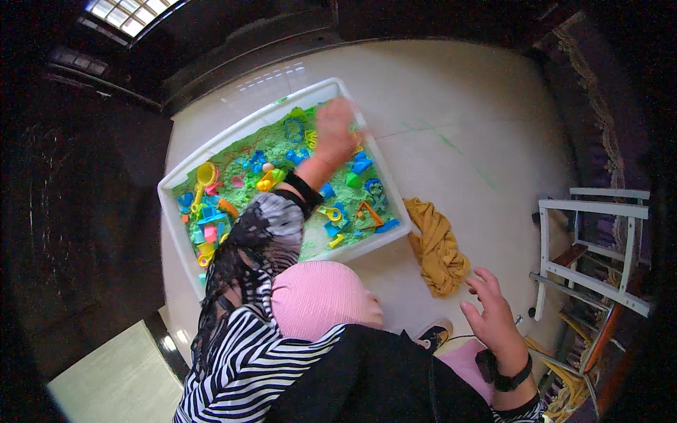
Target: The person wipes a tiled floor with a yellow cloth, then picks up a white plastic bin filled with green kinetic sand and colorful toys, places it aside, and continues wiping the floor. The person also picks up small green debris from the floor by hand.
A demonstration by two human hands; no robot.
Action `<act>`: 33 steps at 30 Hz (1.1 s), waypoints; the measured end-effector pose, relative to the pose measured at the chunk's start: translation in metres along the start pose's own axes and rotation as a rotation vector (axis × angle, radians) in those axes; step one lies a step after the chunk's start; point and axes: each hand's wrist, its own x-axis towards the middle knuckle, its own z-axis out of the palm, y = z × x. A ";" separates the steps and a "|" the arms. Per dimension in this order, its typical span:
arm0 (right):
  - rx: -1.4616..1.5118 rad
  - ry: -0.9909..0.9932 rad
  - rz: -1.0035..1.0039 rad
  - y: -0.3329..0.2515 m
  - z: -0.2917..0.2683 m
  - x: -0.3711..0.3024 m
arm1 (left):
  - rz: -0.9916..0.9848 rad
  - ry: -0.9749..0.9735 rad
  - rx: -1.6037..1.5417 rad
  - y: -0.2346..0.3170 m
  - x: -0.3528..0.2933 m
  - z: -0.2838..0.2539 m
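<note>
A white plastic tray (282, 103) of green play sand (243, 149) lies on the floor ahead of me. Over its far right part is my left hand (336, 134), smeared by motion, so its fingers and anything in them cannot be made out. Below it, blue moulds (360, 164) and a yellow mould (310, 139) rest in the sand. A yellow scoop (205, 174) lies at the tray's left, and an orange triangular frame (368, 213) near the right side. My right hand (493, 315) is outside the tray, open, fingers apart, holding nothing.
A crumpled mustard cloth (436, 250) lies against the tray's right corner. White metal frames (594, 209) stand at the right. My pink-clad knee (317, 297) is close to the tray's near edge. Dark furniture (84, 211) borders the left, and green streaks (451, 144) mark the floor.
</note>
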 end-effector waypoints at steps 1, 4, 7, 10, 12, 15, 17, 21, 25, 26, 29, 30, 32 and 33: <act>0.014 -0.021 0.011 0.000 0.001 0.000 | -0.067 0.139 0.192 -0.035 0.005 -0.007; 0.012 -0.046 0.023 0.001 0.005 -0.002 | -0.590 0.088 0.443 -0.129 0.005 -0.041; -0.051 -0.034 0.005 0.001 0.012 -0.001 | -0.812 -0.108 0.478 -0.170 0.004 -0.059; -0.056 -0.052 0.027 0.000 0.017 0.001 | -0.562 -0.495 0.463 -0.168 0.016 -0.051; -0.048 -0.062 0.030 -0.001 0.018 0.002 | -0.446 -0.544 0.280 -0.157 0.026 -0.036; -0.095 -0.068 0.009 -0.005 0.014 0.003 | -0.133 -0.299 0.169 -0.136 0.019 -0.027; -0.099 -0.047 0.007 -0.007 0.010 0.003 | -0.033 -0.265 0.083 -0.121 0.006 -0.028; -0.074 0.002 0.001 -0.011 0.006 0.003 | 0.065 -0.426 0.053 -0.086 -0.035 -0.049; -0.021 -0.090 0.026 -0.010 0.007 0.002 | -0.178 -0.456 0.027 -0.088 -0.029 -0.061; -0.026 -0.082 0.012 -0.010 0.007 0.001 | -0.414 -0.427 -0.029 -0.096 -0.024 -0.062; -0.048 -0.044 -0.006 -0.009 0.004 -0.001 | -0.179 -0.005 0.175 -0.129 -0.006 -0.058; -0.054 -0.019 -0.033 -0.009 0.003 -0.002 | -0.309 -0.111 0.427 -0.138 -0.004 -0.056; -0.034 -0.053 -0.008 -0.010 0.002 -0.003 | -0.409 -0.261 0.528 -0.142 -0.001 -0.042; -0.023 -0.066 -0.015 -0.011 0.002 -0.004 | -0.482 -0.352 0.591 -0.138 0.000 -0.036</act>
